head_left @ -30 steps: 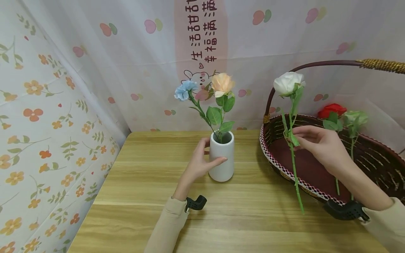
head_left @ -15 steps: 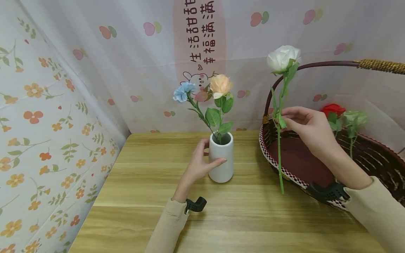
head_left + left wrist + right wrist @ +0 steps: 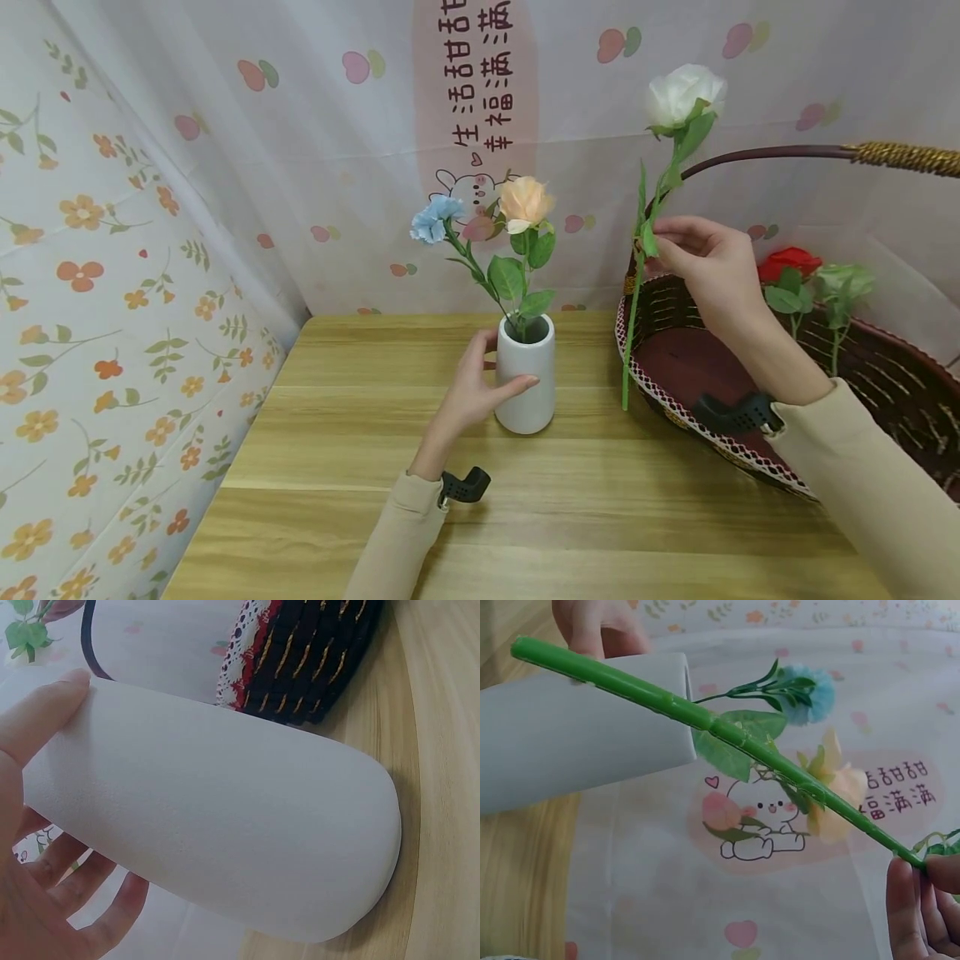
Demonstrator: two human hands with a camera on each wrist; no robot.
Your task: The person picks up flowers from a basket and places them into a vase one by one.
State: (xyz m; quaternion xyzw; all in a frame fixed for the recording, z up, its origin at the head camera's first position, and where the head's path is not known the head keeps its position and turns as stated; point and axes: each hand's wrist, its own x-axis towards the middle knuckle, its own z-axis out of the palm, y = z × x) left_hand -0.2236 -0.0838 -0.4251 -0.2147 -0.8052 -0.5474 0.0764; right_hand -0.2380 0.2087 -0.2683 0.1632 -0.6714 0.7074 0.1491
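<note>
A white vase (image 3: 527, 387) stands upright on the wooden table, holding a blue carnation (image 3: 437, 219) and a peach rose (image 3: 526, 202). My left hand (image 3: 478, 385) grips the vase from its left side, thumb across the front and fingers behind. In the left wrist view the vase wall (image 3: 225, 802) fills the middle. My right hand (image 3: 708, 258) pinches a white rose (image 3: 686, 96) by its stem, bloom up, over the basket's left rim. Its bare green stem (image 3: 705, 720) crosses in front of the vase in the right wrist view.
A dark woven basket (image 3: 675, 412) with a tall arched handle (image 3: 780, 152) stands at the right. Inside it a red rose (image 3: 790, 264) and a pale green rose (image 3: 843, 283) lean on the far side. A printed curtain (image 3: 360, 150) hangs behind the table (image 3: 360, 417).
My right hand has lifted the white rose up out of the basket area and moved it leftward and away from me, its stem end now at the basket's left rim. The left hand stays on the vase.
</note>
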